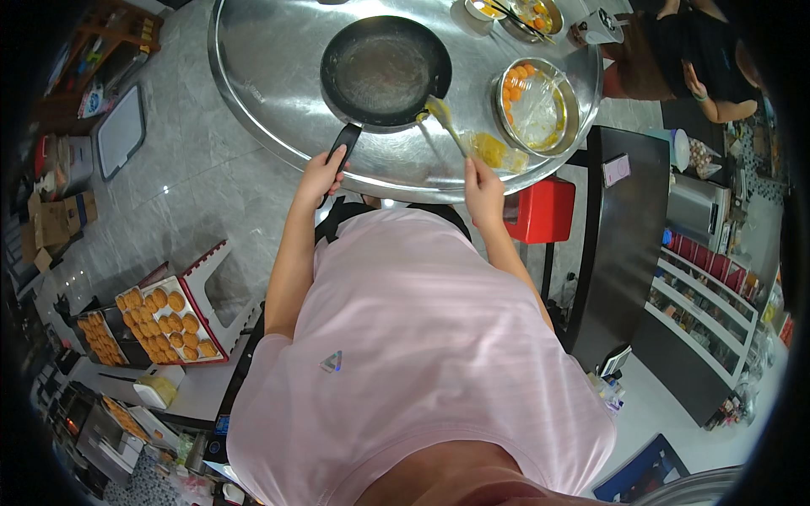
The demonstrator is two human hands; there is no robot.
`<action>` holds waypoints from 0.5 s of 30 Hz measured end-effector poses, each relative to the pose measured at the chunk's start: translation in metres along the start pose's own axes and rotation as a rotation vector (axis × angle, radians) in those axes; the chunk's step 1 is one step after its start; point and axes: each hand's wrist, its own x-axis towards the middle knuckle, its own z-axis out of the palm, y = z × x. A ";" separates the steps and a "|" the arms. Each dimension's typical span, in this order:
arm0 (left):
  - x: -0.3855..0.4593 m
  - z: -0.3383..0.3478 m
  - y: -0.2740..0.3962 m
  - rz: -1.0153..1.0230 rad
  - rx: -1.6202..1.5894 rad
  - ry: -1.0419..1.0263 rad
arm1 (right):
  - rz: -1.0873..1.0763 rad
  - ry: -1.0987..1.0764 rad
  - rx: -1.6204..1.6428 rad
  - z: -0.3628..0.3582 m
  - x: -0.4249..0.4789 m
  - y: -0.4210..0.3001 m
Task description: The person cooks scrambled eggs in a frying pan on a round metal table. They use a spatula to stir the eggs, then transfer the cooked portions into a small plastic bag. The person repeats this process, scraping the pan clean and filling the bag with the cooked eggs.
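My left hand (326, 174) grips the black handle (347, 144) of a dark frying pan (386, 69). The pan rests on a round stainless-steel table (272, 120), its inner surface worn and streaked. Between the fingers of my right hand (485, 190) is the handle of a spatula (452, 129). Its yellow-smeared head lies at the pan's lower right rim; whether it touches the rim I cannot tell. Close to my right hand, a transparent plastic piece (519, 161) with yellow paste lies flat. Beyond it stands a round metal pan (573, 120) containing orange balls, perhaps egg yolks, and crumpled clear plastic.
Small bowls (536, 28) with orange pieces and chopsticks stand at the table's far right, near a cup (595, 28). Another person (690, 57) is beyond that edge. A red box (549, 212) sits below the table's right side. Trays of round pastries (171, 322) are at left.
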 end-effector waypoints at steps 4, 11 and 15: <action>0.002 0.003 -0.001 -0.018 -0.015 -0.015 | -0.192 -0.036 -0.287 0.035 0.012 -0.007; -0.001 0.001 0.001 -0.034 -0.014 -0.005 | -0.192 -0.120 -0.405 0.018 -0.001 -0.002; 0.003 0.001 0.001 -0.037 -0.016 -0.009 | -0.178 -0.152 -0.424 0.001 -0.006 -0.005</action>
